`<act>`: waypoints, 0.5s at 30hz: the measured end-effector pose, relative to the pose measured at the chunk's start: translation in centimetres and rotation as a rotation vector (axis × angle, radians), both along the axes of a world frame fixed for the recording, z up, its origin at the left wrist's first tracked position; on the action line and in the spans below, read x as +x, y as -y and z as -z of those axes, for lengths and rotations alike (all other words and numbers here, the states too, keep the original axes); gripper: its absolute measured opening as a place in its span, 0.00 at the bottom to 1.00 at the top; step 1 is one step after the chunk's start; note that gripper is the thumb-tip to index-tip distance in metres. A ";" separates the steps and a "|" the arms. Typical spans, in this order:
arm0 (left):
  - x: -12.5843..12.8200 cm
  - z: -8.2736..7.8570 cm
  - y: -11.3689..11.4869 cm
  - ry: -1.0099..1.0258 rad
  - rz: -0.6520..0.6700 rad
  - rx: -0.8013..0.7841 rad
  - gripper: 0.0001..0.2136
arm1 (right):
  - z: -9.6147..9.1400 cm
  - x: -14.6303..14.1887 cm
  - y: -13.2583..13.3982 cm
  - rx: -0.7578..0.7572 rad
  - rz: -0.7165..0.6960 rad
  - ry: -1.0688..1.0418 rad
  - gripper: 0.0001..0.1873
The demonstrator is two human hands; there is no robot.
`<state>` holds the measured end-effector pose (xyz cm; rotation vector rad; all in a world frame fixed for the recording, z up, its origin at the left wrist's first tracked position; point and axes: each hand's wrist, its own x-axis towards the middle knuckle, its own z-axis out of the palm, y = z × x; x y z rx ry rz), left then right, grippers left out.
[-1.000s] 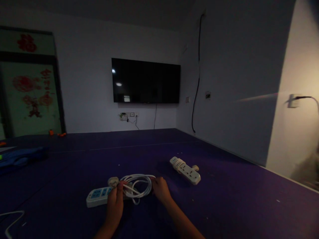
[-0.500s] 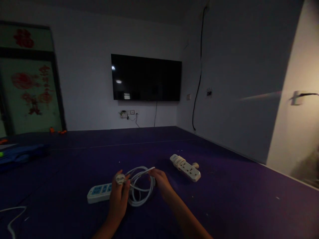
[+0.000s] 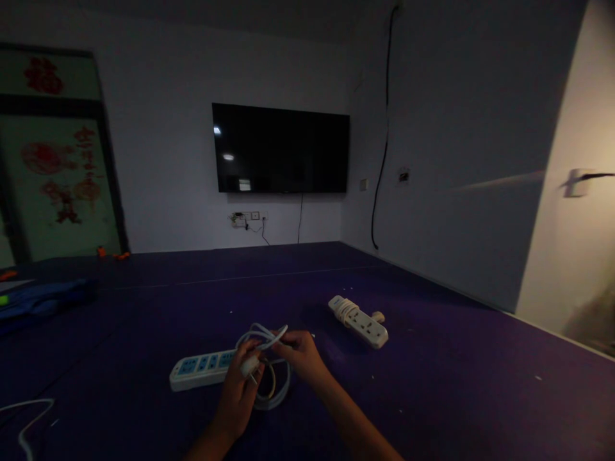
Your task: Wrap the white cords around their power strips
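Observation:
My left hand [image 3: 239, 384] is closed around a white plug [image 3: 250, 365], whose metal prongs point down and to the right. My right hand [image 3: 300, 355] pinches the white power cord [image 3: 279, 334], which runs in loose loops between both hands. Just left of my left hand lies a white power strip [image 3: 199, 384] with blue socket faces; its right end is hidden behind that hand. Farther right, a second power strip [image 3: 368, 328] rests on the purple surface, its own cord wound round one end and its plug beside it.
The purple surface [image 3: 432, 384] reaches to the walls. A white cable [image 3: 36, 403] lies at the lower left, and blue cloth [image 3: 48, 298] at the left edge. A black television [image 3: 283, 150] hangs on the far wall. A black cable [image 3: 384, 153] runs down the right wall.
My left hand has moved right and turned the plug so its prongs point down. My right hand has come slightly left with the cord, bringing the hands closer and bunching the loops.

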<state>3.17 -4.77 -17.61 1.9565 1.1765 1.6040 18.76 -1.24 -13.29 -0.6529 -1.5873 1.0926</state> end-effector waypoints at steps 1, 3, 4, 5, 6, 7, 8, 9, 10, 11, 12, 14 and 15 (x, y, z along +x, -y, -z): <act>0.0 0.1 -0.1 -0.014 -0.005 0.004 0.18 | -0.1 0.0 0.0 0.003 0.002 0.002 0.14; -0.1 0.2 -0.2 -0.066 -0.030 0.023 0.18 | -0.1 0.0 0.0 -0.013 -0.001 -0.015 0.13; -0.2 0.2 -0.3 -0.096 -0.047 0.035 0.17 | -0.1 0.0 -0.1 -0.037 0.001 -0.033 0.13; -0.2 0.2 -0.3 -0.123 -0.064 0.043 0.17 | 0.0 0.0 -0.2 -0.075 0.024 -0.062 0.12; -0.1 0.1 -0.3 -0.142 -0.080 0.049 0.16 | 0.2 0.0 -0.4 -0.123 0.066 -0.098 0.12; -0.1 0.0 -0.3 -0.154 -0.093 0.053 0.17 | 0.3 0.0 -0.5 -0.173 0.117 -0.130 0.12; 0.0 -0.1 -0.3 -0.155 -0.109 0.053 0.17 | 0.5 0.1 -0.7 -0.219 0.165 -0.162 0.13; 0.1 -0.2 -0.3 -0.147 -0.126 0.049 0.18 | 0.7 0.1 -0.8 -0.255 0.201 -0.195 0.13; 0.2 -0.4 -0.3 -0.137 -0.143 0.041 0.18 | 0.8 0.1 -0.9 -0.277 0.218 -0.225 0.13; 0.3 -0.5 -0.2 -0.125 -0.162 0.034 0.19 | 1.0 0.1 -1.0 -0.283 0.218 -0.247 0.13; 0.3 -0.5 -0.2 -0.112 -0.181 0.026 0.19 | 1.0 0.1 -1.1 -0.276 0.207 -0.260 0.13; 0.4 -0.6 -0.2 -0.086 -0.216 0.021 0.20 | 1.1 0.1 -1.1 -0.223 0.209 -0.243 0.15; 0.4 -0.6 -0.2 -0.076 -0.225 0.022 0.20 | 1.2 0.1 -1.0 -0.168 0.226 -0.189 0.15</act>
